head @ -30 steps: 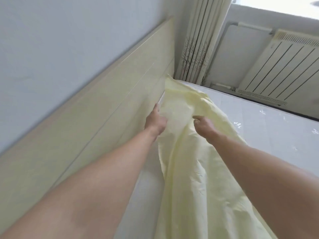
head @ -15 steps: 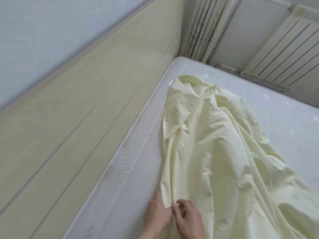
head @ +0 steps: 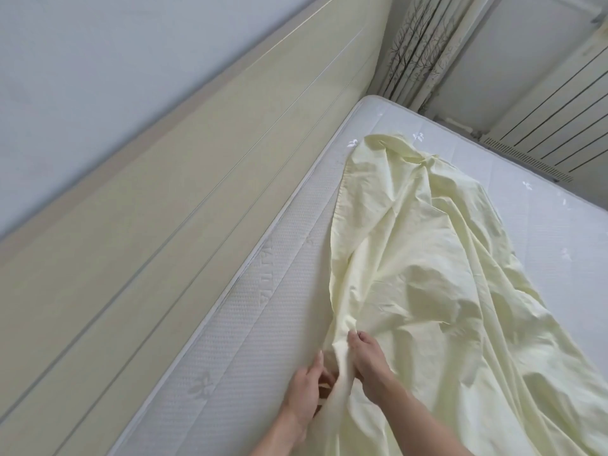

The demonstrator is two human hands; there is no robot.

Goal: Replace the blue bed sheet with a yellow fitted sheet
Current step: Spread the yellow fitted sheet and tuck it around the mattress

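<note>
Sheet: the pale yellow, crumpled cotton fitted sheet (head: 427,291) lies heaped in a long ridge on the bare white quilted mattress (head: 263,324), running from about 12 o'clock near the far corner down to 5 o'clock; no blue sheet is in view.
Sheet's edge: its hemmed border runs along the ridge's 9 o'clock side, apart from the mattress's piped edge, with a bare band of mattress between.
Left hand: the left hand (head: 306,394) sits at 6 o'clock, fingers curled around a gathered fold of the border, gripping it.
Right hand: the right hand (head: 367,355), just beside the left at its 1 o'clock, pinches the same fold a little further up.
Handling: I judge the cloth light, limp and thin; it will fold and drag rather than slide as one piece, and it cannot be pushed, only pulled. Not fragile, though a hard tug at one spot may strain a seam.
Where to hold: best along the hem, working hand over hand toward a corner pocket, then hooking that pocket over the mattress corner at 12 o'clock.
Surroundings: a cream wooden panelled headboard (head: 164,241) runs at 9 to 11 o'clock, a branch-patterned curtain (head: 418,44) hangs at 12 o'clock, and a white radiator (head: 552,126) stands at 2 o'clock.
Risk: the tight gap beside the headboard may hinder tucking.
</note>
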